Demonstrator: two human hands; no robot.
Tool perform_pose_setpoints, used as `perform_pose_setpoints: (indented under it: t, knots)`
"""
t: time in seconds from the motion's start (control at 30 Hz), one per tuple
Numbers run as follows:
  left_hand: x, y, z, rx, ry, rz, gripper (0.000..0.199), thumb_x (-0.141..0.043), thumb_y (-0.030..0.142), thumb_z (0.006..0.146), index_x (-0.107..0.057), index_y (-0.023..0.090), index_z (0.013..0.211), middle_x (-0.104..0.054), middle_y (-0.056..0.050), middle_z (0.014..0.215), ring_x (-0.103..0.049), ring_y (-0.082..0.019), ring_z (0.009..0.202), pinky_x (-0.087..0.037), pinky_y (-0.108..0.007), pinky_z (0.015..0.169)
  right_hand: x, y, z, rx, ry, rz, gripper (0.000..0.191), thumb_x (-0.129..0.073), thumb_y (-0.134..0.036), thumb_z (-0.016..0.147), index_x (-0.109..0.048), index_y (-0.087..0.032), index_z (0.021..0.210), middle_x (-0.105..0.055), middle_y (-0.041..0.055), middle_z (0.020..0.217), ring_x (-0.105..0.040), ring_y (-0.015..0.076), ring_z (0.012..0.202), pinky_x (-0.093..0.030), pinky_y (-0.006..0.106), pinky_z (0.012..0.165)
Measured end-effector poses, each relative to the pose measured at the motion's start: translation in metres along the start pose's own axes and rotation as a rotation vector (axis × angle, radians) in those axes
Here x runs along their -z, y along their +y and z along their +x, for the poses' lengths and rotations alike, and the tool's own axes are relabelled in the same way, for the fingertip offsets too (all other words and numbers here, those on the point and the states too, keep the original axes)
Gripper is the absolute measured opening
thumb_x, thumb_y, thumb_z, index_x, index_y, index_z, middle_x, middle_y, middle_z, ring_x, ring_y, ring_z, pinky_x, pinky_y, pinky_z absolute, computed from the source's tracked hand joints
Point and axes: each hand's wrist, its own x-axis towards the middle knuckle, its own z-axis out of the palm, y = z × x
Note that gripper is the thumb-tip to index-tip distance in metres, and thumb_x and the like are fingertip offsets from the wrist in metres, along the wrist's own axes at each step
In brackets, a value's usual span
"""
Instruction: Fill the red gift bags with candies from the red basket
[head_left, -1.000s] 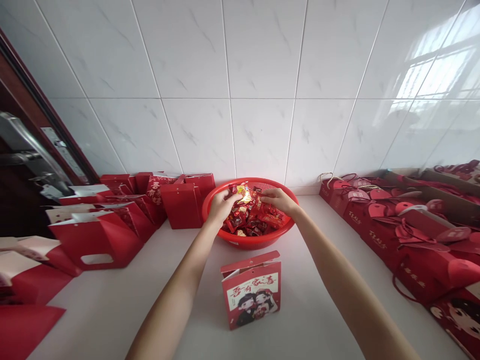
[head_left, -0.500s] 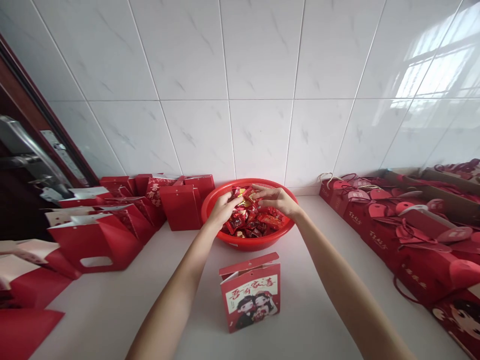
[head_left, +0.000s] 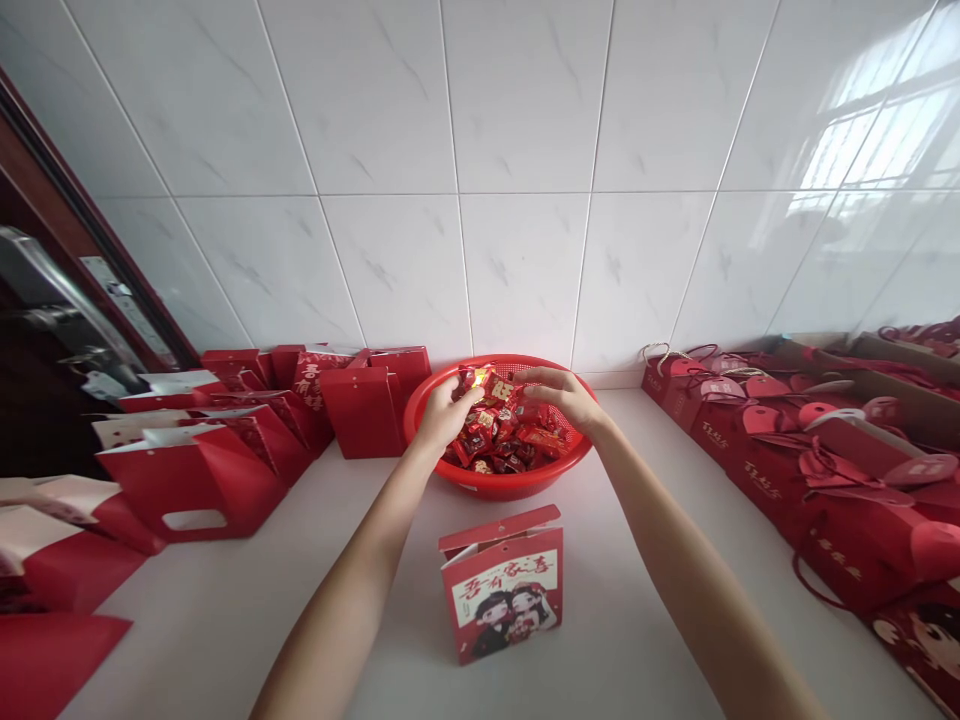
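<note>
A red plastic basket filled with red-wrapped sweets stands against the wall. My left hand is inside its left side, thumb and fingers closed on a red and gold candy packet. Beside that, a packet with a large gold character lies between the two hands. My right hand hovers over the basket's right side, fingers curved and apart, with nothing visibly gripped. In front of the basket stands a red gift box with a cartoon couple on it, its top flap partly raised.
Several open red gift boxes line the left side of the white counter. On the right stand rows of red boxes with cord handles. A tiled wall rises behind, and a door handle is at far left.
My right hand has drawn slightly right, away from the packets it was touching. The packet with the gold character now shows more fully between my hands. The gift box has not moved.
</note>
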Motion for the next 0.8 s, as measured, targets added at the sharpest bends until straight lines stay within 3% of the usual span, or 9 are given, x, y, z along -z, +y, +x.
perform_pose_setpoints:
  t: [0.07, 0.17, 0.3, 0.4, 0.53, 0.6, 0.7, 0.8]
  knots:
    - [0.000, 0.000, 0.000, -0.018, 0.064, 0.011, 0.027, -0.073, 0.040, 0.069, -0.073, 0.020, 0.088, -0.078, -0.004, 0.092, -0.070, -0.027, 0.093, -0.054, -0.033, 0.079, 0.000, 0.005, 0.004, -0.041, -0.072, -0.158, 0.032, -0.078, -0.030, 0.074, -0.075, -0.019, 0.104, -0.073, 0.0091, 0.109, -0.068, 0.0270, 0.104, -0.056, 0.043, 0.095]
    - [0.001, 0.000, -0.001, -0.029, 0.146, 0.019, 0.024, -0.071, 0.040, 0.070, -0.072, 0.020, 0.084, -0.077, -0.003, 0.088, -0.070, -0.026, 0.089, -0.052, -0.031, 0.076, -0.002, 0.010, 0.008, -0.130, -0.332, -0.372, 0.044, -0.082, -0.023, 0.067, -0.074, -0.020, 0.111, -0.073, 0.0083, 0.114, -0.066, 0.0269, 0.109, -0.053, 0.041, 0.098]
    - [0.002, -0.001, 0.000, -0.022, 0.153, 0.004, 0.026, -0.071, 0.041, 0.068, -0.071, 0.020, 0.084, -0.076, -0.004, 0.087, -0.069, -0.025, 0.087, -0.051, -0.031, 0.074, -0.005, 0.009, 0.008, -0.150, -0.599, -0.528, 0.045, -0.078, -0.018, 0.070, -0.075, -0.024, 0.114, -0.073, 0.0034, 0.113, -0.066, 0.0237, 0.107, -0.052, 0.033, 0.093]
    - [0.002, -0.003, 0.000, -0.036, 0.126, 0.000, 0.029, -0.072, 0.041, 0.067, -0.072, 0.020, 0.087, -0.076, -0.004, 0.089, -0.069, -0.026, 0.089, -0.050, -0.031, 0.076, -0.007, 0.009, 0.008, -0.167, -0.623, -0.598, 0.044, -0.074, -0.016, 0.071, -0.075, -0.023, 0.115, -0.073, 0.0025, 0.104, -0.066, 0.0211, 0.096, -0.052, 0.029, 0.081]
    - [0.002, -0.004, 0.000, -0.039, 0.100, 0.008, 0.031, -0.072, 0.042, 0.068, -0.072, 0.019, 0.089, -0.076, -0.004, 0.089, -0.068, -0.026, 0.088, -0.050, -0.031, 0.075, -0.008, 0.011, 0.009, -0.179, -0.654, -0.656, 0.055, -0.077, -0.018, 0.069, -0.072, -0.028, 0.123, -0.072, 0.0016, 0.111, -0.064, 0.0212, 0.098, -0.050, 0.027, 0.080]
    - [0.002, -0.004, 0.000, -0.032, 0.095, 0.014, 0.032, -0.072, 0.043, 0.068, -0.072, 0.019, 0.089, -0.076, -0.004, 0.088, -0.068, -0.026, 0.087, -0.050, -0.031, 0.075, -0.007, 0.013, 0.009, -0.172, -0.664, -0.623, 0.050, -0.075, -0.018, 0.070, -0.074, -0.028, 0.120, -0.073, 0.0008, 0.107, -0.066, 0.0197, 0.092, -0.051, 0.027, 0.077]
    - [0.002, -0.002, 0.000, -0.030, 0.107, 0.014, 0.032, -0.072, 0.042, 0.067, -0.073, 0.020, 0.090, -0.077, -0.004, 0.090, -0.068, -0.026, 0.090, -0.050, -0.031, 0.078, -0.004, 0.015, 0.008, -0.167, -0.598, -0.499, 0.032, -0.070, -0.022, 0.077, -0.076, -0.023, 0.108, -0.074, 0.0013, 0.092, -0.067, 0.0187, 0.081, -0.052, 0.028, 0.073]
    - [0.001, 0.001, -0.001, -0.020, 0.129, 0.015, 0.029, -0.073, 0.040, 0.066, -0.074, 0.021, 0.088, -0.077, -0.003, 0.091, -0.069, -0.026, 0.093, -0.050, -0.031, 0.080, -0.001, 0.016, 0.008, -0.122, -0.489, -0.382, 0.027, -0.072, -0.031, 0.079, -0.076, -0.019, 0.103, -0.074, 0.0032, 0.091, -0.068, 0.0212, 0.085, -0.055, 0.032, 0.078]
